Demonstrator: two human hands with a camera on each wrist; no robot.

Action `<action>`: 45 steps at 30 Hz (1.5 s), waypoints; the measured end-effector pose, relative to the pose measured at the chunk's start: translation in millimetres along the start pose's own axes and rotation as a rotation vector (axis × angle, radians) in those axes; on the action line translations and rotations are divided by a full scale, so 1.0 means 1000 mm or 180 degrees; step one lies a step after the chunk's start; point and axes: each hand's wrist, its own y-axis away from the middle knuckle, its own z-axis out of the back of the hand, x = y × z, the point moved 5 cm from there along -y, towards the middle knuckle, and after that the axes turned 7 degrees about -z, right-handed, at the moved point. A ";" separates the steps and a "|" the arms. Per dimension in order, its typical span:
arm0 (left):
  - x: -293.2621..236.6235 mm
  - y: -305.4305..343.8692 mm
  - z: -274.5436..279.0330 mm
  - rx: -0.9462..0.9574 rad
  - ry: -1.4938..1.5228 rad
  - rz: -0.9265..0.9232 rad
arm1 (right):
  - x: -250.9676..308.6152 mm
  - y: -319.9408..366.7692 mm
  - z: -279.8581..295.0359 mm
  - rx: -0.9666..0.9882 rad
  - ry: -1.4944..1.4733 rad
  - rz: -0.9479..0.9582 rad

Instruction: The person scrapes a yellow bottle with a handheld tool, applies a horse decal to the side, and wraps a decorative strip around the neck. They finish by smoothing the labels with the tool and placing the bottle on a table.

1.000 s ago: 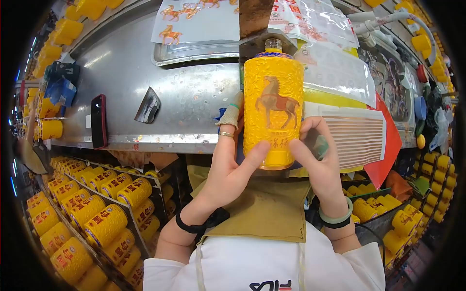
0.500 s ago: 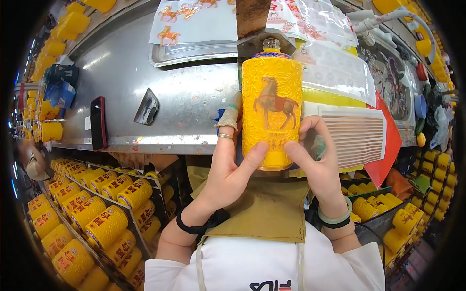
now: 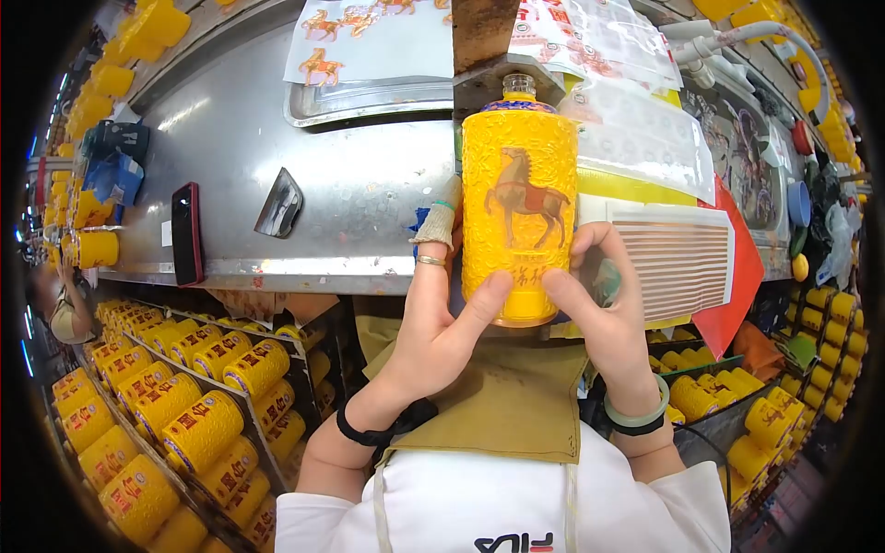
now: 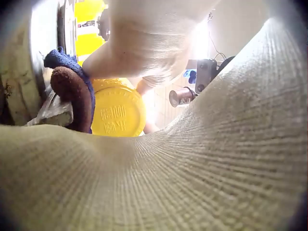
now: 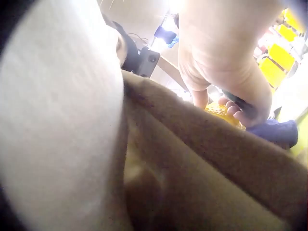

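Observation:
A yellow embossed bottle (image 3: 481,212) has its clear glass neck pointing away from the person and its base toward them. A brown horse decal (image 3: 530,203) is on its face, with small lettering (image 3: 530,275) below. The left hand (image 3: 433,336) grips the bottle's left side, thumb on the front, other fingers hidden behind; one finger wears a cloth cover (image 3: 436,224). The right hand (image 3: 613,318) holds the lower right side, thumb pressing beside the lettering and index finger bent at the edge. Something greenish shows in its palm. The bottle's base (image 4: 118,113) shows in the left wrist view.
On the metal table (image 3: 350,194) lie a phone (image 3: 187,233), a dark curved blade-like piece (image 3: 281,203) and a horse decal sheet (image 3: 318,46). Striped paper (image 3: 673,258) and a red sheet (image 3: 737,276) lie right. Racks of yellow bottles (image 3: 203,429) stand below. A blue cloth-wrapped support (image 4: 72,62) is beside the bottle.
Both hands keep their grip on the bottle, and the thumbs stay near the lettering with only slight shifts. Another person has come into view at the far left edge.

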 end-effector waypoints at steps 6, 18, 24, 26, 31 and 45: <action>-0.002 -0.001 -0.001 0.0004 0.0002 0.0031 | -0.001 0.000 0.001 -0.0003 0.0071 0.0028; -0.003 0.000 -0.002 -0.0019 -0.0044 -0.0065 | 0.006 0.000 0.005 0.0166 0.0059 -0.0262; -0.002 -0.003 -0.012 -0.0281 -0.0360 -0.0300 | 0.056 -0.009 0.023 -0.0139 0.0726 0.0831; -0.002 -0.003 -0.014 -0.0486 -0.0195 -0.0324 | 0.074 -0.010 0.021 0.0019 0.1308 0.1246; -0.001 -0.003 -0.016 -0.0439 -0.0191 -0.0367 | 0.108 -0.011 -0.015 0.0490 0.2638 0.2439; -0.005 -0.006 -0.007 -0.0395 0.0416 -0.0213 | 0.109 -0.015 -0.005 -0.0072 0.2858 0.2671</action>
